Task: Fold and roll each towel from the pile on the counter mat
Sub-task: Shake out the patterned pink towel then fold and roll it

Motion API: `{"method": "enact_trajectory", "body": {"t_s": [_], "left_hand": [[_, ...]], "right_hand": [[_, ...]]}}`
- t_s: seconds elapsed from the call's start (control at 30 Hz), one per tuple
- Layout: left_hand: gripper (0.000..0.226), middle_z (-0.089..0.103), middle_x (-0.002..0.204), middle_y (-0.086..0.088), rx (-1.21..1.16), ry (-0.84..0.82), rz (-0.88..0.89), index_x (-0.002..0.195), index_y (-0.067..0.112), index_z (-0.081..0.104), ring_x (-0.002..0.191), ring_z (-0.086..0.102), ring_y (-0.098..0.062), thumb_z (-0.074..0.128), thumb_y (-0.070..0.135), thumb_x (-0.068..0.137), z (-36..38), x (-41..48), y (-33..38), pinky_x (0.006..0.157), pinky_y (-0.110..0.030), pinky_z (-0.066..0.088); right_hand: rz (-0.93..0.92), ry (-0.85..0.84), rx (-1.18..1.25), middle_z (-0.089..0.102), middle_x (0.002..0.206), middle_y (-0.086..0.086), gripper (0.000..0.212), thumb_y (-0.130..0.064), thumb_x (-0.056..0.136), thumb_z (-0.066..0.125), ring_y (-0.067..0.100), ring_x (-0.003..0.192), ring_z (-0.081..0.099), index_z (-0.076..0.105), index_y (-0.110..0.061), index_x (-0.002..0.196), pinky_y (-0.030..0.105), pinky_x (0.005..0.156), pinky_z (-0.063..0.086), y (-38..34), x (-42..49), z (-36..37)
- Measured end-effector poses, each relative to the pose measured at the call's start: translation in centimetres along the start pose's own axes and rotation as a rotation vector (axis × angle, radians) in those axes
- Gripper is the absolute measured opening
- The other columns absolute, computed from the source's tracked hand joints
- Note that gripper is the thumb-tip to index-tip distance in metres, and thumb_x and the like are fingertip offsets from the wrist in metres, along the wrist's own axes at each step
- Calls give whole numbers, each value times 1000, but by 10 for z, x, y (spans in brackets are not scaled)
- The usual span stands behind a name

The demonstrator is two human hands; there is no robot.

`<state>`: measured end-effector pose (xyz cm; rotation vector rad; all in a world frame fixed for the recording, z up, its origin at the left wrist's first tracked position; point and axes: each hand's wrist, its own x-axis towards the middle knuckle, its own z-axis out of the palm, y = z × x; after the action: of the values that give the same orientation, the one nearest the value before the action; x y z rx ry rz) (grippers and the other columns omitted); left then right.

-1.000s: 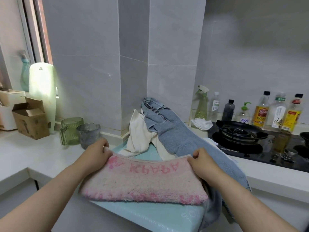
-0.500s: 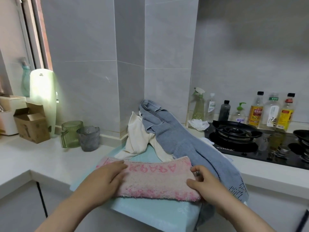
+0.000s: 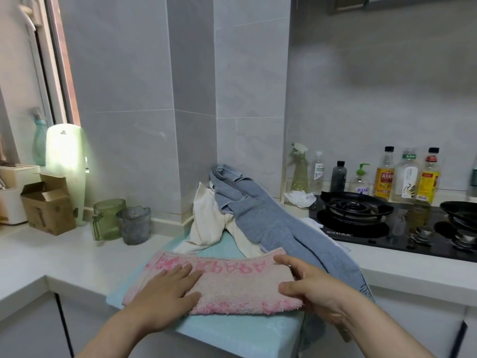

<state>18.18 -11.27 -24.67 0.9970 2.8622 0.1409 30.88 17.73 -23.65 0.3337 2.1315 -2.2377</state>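
A pink towel with darker pink lettering lies folded into a long strip across the light green counter mat. My left hand presses flat on its left half, fingers straight. My right hand holds the towel's right end, thumb at the near edge and fingers curled over the far edge. Behind them sits the pile: a blue-grey towel draped over a cream towel, the blue one trailing off the mat's right side.
A green cup and a grey cup stand left of the pile, beside a cardboard box. A gas hob with bottles behind it fills the right. The counter edge drops off just in front.
Both hands brought the towel's far edge toward me, folding it narrower. My left hand then went flat on the left half and my right hand took the right end.
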Motion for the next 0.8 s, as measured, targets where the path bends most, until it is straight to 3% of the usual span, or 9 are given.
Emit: {"method": "enact_trajectory", "body": {"t_s": [0.07,0.17,0.27,0.37,0.47,0.63,0.7,0.8], "left_hand": [[75,-1,157,19,-39,6,-1,152,40,10,149,-2,-8,7,74,85,1,-2,0,119,-28,-2],[54,7,161,13,-78,61,-35,151,41,18,149,5,-7,11,55,99,4,1,1,120,-29,2],[52,12,162,8,-48,62,-58,151,38,22,149,9,-10,22,51,101,0,3,5,119,-31,7],[54,12,162,7,-36,49,-71,152,36,22,149,9,-11,25,52,101,-4,2,9,119,-33,7],[64,11,162,9,-3,29,-65,152,37,20,149,9,-11,19,65,94,-3,0,10,119,-34,7],[85,26,157,15,-120,49,-59,147,39,34,146,21,-10,6,80,78,-17,2,20,116,-30,19],[60,9,156,20,-157,87,-28,150,37,28,149,10,-11,21,63,96,-23,6,37,118,-32,12],[61,-6,162,9,-215,53,46,154,36,12,149,-4,-12,31,55,99,-25,18,65,119,-33,3]], "right_hand": [[24,-14,7,59,127,7,64,15,84,59,26,102,67,50,-21,135,33,78,56,-4,5,-2],[19,45,61,58,127,5,63,12,86,58,28,102,66,43,-15,142,41,87,53,-7,18,-4],[2,126,74,55,122,8,55,7,87,59,28,90,65,49,-13,137,36,74,54,-9,27,4],[-9,97,15,55,118,12,54,13,83,57,27,84,64,53,-13,131,28,62,52,-12,23,14],[-9,-5,55,59,124,14,64,18,80,56,33,104,64,52,-14,135,33,74,53,-12,20,8],[-18,-84,72,58,123,3,79,22,79,52,31,113,62,34,-11,148,34,77,53,-11,13,-3],[-43,-98,36,56,121,-1,84,22,77,53,29,113,61,29,-12,150,35,83,53,-14,10,-6],[-90,-85,10,54,124,-4,89,19,74,56,26,114,60,26,-13,151,33,83,51,-24,3,-13]]}}
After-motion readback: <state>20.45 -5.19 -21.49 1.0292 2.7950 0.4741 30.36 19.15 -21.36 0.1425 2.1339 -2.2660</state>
